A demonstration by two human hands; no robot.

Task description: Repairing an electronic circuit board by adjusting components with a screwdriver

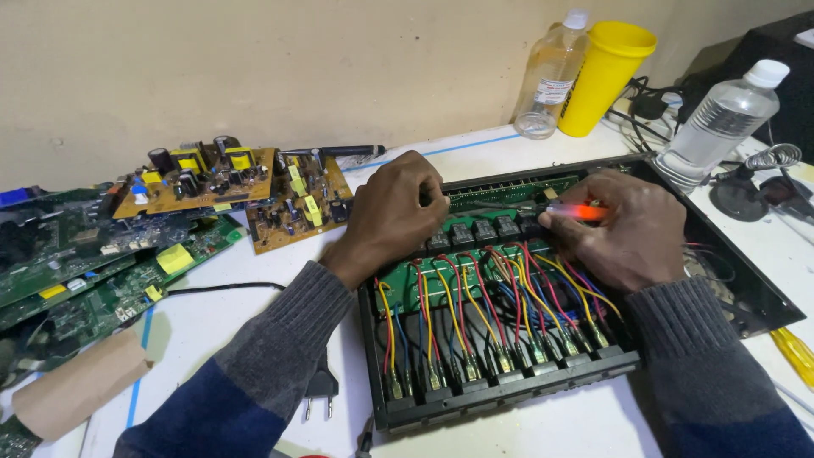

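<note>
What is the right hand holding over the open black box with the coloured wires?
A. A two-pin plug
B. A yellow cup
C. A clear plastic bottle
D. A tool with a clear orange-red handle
D: the right hand grips a tool with a clear orange-red handle, its tip pointing toward the left hand over the open black box.

Your right hand [623,229] grips a screwdriver [575,210] with a glossy translucent orange plastic handle, above a matt black metal chassis [509,394]. Its wires [475,297] wear smooth plastic insulation ending in shiny metal terminals. Nearby: clear plastic bottles [725,114], a glossy yellow plastic cup [606,72], matt brown circuit boards [199,182].
</note>
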